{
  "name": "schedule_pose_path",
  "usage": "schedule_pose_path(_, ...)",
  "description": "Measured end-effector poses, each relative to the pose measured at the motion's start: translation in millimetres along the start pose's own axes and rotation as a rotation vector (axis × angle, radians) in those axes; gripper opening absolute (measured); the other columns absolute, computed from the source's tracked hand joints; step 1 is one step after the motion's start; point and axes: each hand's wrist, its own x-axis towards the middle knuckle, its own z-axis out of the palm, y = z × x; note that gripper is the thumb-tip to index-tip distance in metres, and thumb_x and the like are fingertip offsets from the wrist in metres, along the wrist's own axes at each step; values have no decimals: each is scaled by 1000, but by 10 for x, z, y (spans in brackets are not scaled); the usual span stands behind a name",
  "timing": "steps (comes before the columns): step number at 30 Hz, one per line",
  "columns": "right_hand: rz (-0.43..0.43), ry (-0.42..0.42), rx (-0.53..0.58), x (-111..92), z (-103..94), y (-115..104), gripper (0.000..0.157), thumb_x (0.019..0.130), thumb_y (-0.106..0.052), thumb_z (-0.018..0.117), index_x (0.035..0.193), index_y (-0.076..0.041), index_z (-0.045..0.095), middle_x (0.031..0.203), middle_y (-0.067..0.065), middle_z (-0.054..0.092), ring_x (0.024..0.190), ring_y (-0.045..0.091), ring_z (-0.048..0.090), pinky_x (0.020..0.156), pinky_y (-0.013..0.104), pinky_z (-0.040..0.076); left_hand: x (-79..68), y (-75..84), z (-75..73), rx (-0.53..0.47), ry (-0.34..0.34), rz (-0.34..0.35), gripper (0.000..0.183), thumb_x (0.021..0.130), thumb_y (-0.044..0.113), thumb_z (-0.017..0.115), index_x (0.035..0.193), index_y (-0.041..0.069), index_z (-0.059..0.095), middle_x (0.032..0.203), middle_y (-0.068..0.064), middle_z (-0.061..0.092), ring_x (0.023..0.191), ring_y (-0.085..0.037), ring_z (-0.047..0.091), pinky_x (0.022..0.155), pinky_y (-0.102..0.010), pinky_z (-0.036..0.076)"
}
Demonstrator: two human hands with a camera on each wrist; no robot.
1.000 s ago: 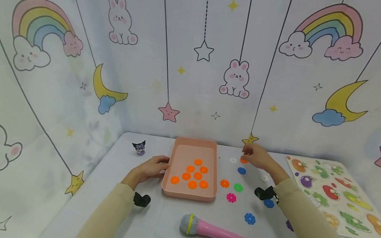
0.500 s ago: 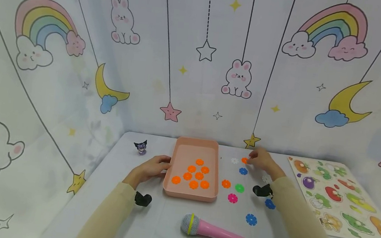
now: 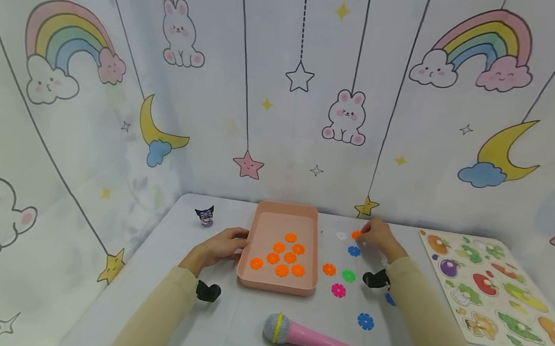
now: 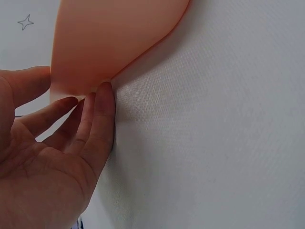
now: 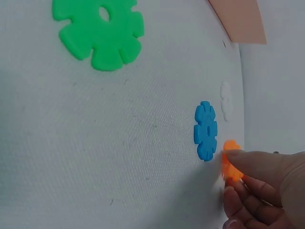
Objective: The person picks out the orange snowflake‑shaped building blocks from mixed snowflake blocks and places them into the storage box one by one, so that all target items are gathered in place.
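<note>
Near the back of the table, my right hand (image 3: 379, 238) pinches an orange snowflake disc (image 5: 232, 161) between thumb and curled fingers. A blue snowflake disc (image 5: 206, 131) and a white one (image 5: 226, 101) lie close by. My left hand (image 3: 221, 246) grips the left side of a pink tray (image 3: 277, 287), its thumb on the wall and its fingertips at the bottom edge, as the left wrist view shows. Several orange snowflake discs (image 3: 290, 258) lie flat in that tray.
Between tray and right arm are a green disc (image 3: 348, 276), a pink disc (image 3: 338, 290) and another orange disc (image 3: 329, 270). A toy microphone (image 3: 311, 339) lies in front. A vegetable puzzle board (image 3: 498, 292) is at right, a small figurine (image 3: 205, 216) at back left.
My right hand drew slightly right of the orange disc, then came back onto it with the thumb over it. The left hand stays at the tray; the head view shifted a little.
</note>
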Motion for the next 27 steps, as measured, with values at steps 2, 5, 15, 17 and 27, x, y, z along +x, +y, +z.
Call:
schedule_pose_path(2, -7, 27, 2, -29, -12, -8, 29, 88, -10, 75, 107, 9, 64, 101, 20, 64, 91, 33, 59, 80, 40, 55, 5, -1, -1, -2, -1, -6, 49, 107, 17, 51, 152, 0, 42, 154, -18, 45, 131, -33, 54, 109, -47, 49)
schedule_pose_path(5, -19, 71, 11, -79, -44, -23, 24, 88, -9, 73, 104, 8, 67, 97, 18, 66, 86, 30, 60, 75, 37, 56, 12, -5, -6, -5, -7, -5, 49, 107, 17, 51, 152, -1, 41, 153, -19, 45, 131, -34, 54, 108, -47, 49)
schedule_pose_path(15, -109, 64, 119, -292, -194, -245, 21, 95, -11, 68, 106, 8, 69, 95, 17, 73, 85, 31, 70, 77, 37, 61, 10, -6, -18, -19, -8, -2, 51, 107, 17, 52, 153, -2, 40, 155, -21, 43, 132, -34, 53, 109, -48, 49)
schedule_pose_path(17, -134, 61, 124, -325, -207, -330, 22, 95, -12, 68, 106, 7, 70, 94, 16, 74, 86, 31, 71, 77, 37, 60, 9, -6, -23, -13, -5, -8, 51, 107, 17, 52, 153, -1, 40, 155, -20, 43, 132, -34, 53, 109, -48, 48)
schedule_pose_path(27, -210, -13, 229, -457, -57, -926, 19, 95, -11, 70, 105, 6, 70, 96, 17, 73, 93, 37, 71, 79, 36, 62, 41, -18, -22, -16, -3, -15, 50, 106, 18, 53, 152, 1, 42, 154, -18, 45, 131, -33, 54, 109, -48, 49)
